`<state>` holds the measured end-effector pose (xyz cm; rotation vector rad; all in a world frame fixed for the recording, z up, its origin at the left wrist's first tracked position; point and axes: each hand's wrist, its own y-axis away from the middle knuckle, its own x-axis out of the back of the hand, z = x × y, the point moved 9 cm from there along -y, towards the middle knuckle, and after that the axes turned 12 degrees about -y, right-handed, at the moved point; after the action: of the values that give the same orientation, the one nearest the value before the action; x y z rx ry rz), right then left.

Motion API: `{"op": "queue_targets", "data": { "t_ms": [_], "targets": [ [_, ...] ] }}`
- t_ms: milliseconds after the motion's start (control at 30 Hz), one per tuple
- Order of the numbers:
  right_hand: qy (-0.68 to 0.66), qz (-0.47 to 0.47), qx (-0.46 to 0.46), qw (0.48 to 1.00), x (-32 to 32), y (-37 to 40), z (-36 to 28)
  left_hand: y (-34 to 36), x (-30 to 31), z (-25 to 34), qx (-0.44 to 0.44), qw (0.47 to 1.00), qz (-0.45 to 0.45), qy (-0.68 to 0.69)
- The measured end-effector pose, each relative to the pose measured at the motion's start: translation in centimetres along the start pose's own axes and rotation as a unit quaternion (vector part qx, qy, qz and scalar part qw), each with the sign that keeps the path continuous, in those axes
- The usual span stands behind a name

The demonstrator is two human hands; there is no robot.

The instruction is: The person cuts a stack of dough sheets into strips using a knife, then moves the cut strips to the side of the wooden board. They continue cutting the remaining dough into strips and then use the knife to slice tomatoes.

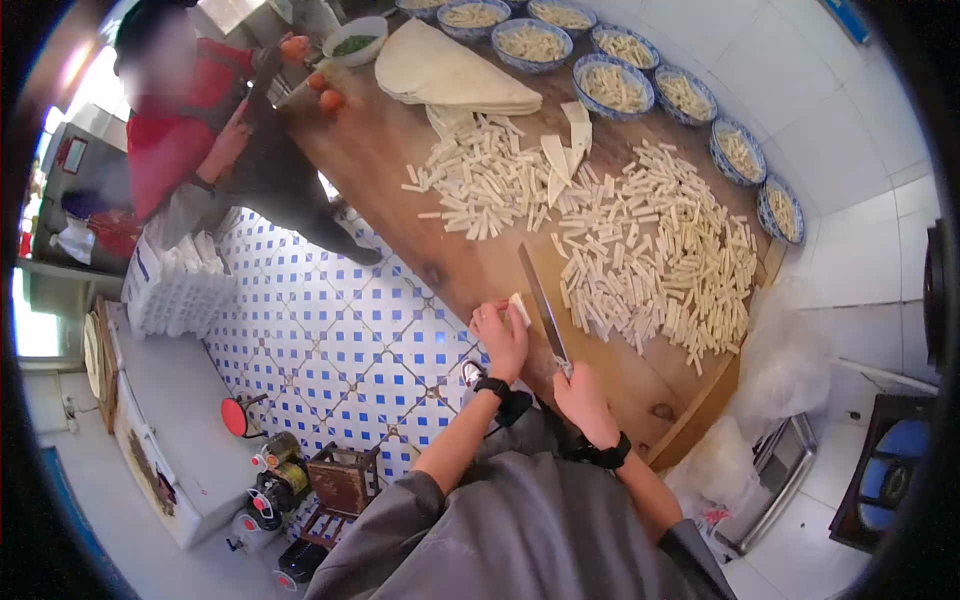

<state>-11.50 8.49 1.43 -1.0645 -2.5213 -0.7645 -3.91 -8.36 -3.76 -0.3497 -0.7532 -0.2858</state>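
My right hand [587,402] is closed around the handle of a long knife [543,308], whose blade points away from me over the wooden table [470,275]. Near the table's left edge, my left hand [499,335] has its fingers curled on a small pale piece of dough [519,308], just left of the blade. Beyond the knife lies a wide heap of short cut dough strips [660,260], with another pile of strips [485,175] to its left. Some larger flat dough pieces [565,155] rest between the piles. A folded stack of dough sheets [445,70] sits farther back.
Blue-patterned bowls [614,88] filled with strips line the table's far and right edges. A bowl of chopped greens [354,42] and tomatoes [330,100] are at the far left. Another person [190,130] stands left of the table. A wooden stool [343,478] is on the tiled floor.
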Motion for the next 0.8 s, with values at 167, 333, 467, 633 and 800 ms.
{"op": "queue_targets", "data": {
  "t_ms": [167,333,467,633,800],
  "targets": [
    [0.032,-0.005,0.009,0.999,0.2,2.4,-1.7,0.1,-0.5,-0.3,0.001,1.000,-0.001,0.000],
    [0.074,-0.036,-0.024,0.996,-0.7,3.5,-2.0,0.3,-0.7,-0.5,-0.008,1.000,0.002,-0.001],
    [0.102,-0.049,-0.041,0.993,-1.3,3.8,-1.0,0.3,-1.0,-0.8,-0.008,1.000,-0.002,-0.011],
    [0.131,-0.067,-0.065,0.987,-1.5,3.8,-1.1,0.1,-0.9,-0.9,-0.009,1.000,-0.001,0.007],
    [0.128,-0.064,-0.082,0.986,-1.6,3.2,-1.1,0.2,-0.9,-1.0,-0.010,1.000,-0.012,0.012]
  ]
}}
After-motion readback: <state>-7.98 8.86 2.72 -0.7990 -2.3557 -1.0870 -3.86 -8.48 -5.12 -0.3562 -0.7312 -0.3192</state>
